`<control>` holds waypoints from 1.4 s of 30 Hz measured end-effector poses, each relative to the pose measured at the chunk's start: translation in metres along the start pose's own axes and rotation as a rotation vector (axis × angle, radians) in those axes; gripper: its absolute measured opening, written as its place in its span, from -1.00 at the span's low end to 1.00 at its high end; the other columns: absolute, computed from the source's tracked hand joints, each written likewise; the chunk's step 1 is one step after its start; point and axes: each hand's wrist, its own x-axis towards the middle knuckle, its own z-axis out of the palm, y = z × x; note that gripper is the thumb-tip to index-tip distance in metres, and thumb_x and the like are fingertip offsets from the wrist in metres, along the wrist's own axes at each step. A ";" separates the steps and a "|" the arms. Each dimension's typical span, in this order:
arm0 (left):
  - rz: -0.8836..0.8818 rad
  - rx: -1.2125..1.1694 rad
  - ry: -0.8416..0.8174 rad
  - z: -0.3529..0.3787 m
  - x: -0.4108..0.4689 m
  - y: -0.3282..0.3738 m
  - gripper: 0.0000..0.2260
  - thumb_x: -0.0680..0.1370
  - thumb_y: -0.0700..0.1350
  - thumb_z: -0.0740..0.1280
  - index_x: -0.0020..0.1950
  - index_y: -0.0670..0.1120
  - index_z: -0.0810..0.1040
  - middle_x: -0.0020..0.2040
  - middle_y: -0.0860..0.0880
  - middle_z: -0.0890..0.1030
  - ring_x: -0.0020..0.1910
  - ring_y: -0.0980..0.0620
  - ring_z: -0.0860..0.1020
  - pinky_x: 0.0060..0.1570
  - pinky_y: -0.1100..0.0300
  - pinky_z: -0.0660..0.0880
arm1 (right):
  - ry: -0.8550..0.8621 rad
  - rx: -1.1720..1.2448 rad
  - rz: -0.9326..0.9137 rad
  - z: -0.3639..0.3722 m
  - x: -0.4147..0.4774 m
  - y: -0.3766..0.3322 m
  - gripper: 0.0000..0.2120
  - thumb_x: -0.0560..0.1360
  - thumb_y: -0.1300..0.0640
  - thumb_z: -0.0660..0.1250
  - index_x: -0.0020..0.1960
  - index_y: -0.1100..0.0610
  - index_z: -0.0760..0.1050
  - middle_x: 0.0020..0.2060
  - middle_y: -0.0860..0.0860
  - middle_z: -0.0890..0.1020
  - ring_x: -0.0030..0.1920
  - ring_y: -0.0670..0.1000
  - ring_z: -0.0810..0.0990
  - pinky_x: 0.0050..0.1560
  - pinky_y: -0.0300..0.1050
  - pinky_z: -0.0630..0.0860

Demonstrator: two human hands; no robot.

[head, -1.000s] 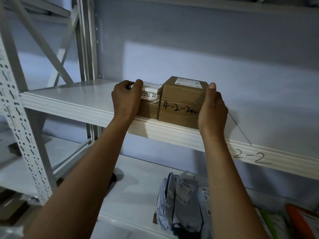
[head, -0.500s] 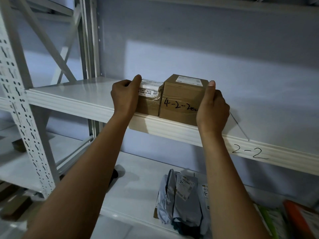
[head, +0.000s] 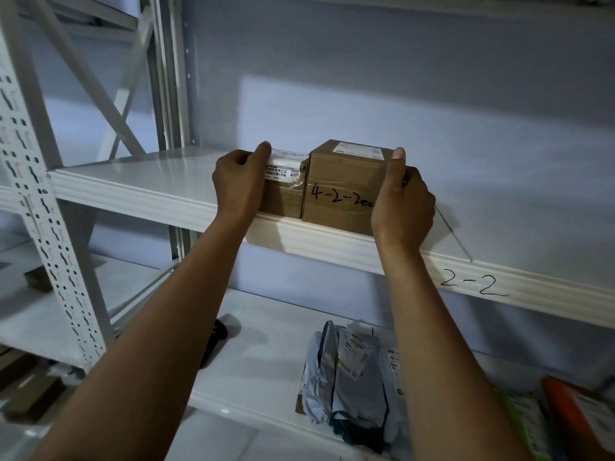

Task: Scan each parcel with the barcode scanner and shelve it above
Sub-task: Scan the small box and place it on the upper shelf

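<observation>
Parcels, 2 cardboard boxes, stand touching side by side at the front edge of the upper shelf [head: 133,184]: small box [head: 284,201] left, large box [head: 342,194] right. Left grip [head: 238,188] wraps the small box's left end, thumb on its top edge. Right grip [head: 401,204] clasps the large box's right side, thumb upright on the front corner.

Judgement: both boxes stiff, probably light, tape-slick; hold by the opposite outer faces.

Right fingers hidden behind the box. Handwritten code partly covered by that grip. Dark object [head: 216,337] on the lower shelf, possibly the scanner, half hidden by the forearm.
</observation>
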 end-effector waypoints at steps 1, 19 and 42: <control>0.004 0.009 -0.001 0.000 0.000 0.000 -0.54 0.54 0.18 0.34 -0.08 -0.26 0.65 -0.19 -0.16 0.66 -0.23 0.03 0.50 -0.19 0.17 0.42 | 0.001 0.000 -0.002 0.001 0.000 0.001 -0.44 0.68 -0.30 -0.05 -0.07 0.09 0.51 -0.21 -0.02 0.60 -0.12 0.06 0.55 -0.11 -0.09 0.33; 0.200 0.070 0.066 0.001 -0.025 -0.012 -0.46 0.59 0.21 0.30 0.45 -0.10 0.41 0.30 -0.09 0.51 0.22 0.01 0.53 0.19 0.20 0.44 | 0.040 0.164 -0.029 -0.005 -0.025 0.008 -0.21 0.60 -0.39 0.00 0.66 0.05 -0.01 0.53 0.09 0.36 0.50 0.11 0.32 0.30 0.11 0.38; -0.185 0.394 -0.231 -0.041 -0.214 -0.151 -0.47 0.62 0.05 0.38 0.55 -0.11 0.40 0.52 -0.12 0.43 0.50 -0.08 0.38 0.38 0.14 0.28 | -0.492 -0.308 -0.084 -0.002 -0.198 0.123 -0.29 0.70 -0.15 0.05 0.67 0.20 -0.12 0.66 0.17 -0.03 0.64 0.18 0.02 0.54 0.18 0.25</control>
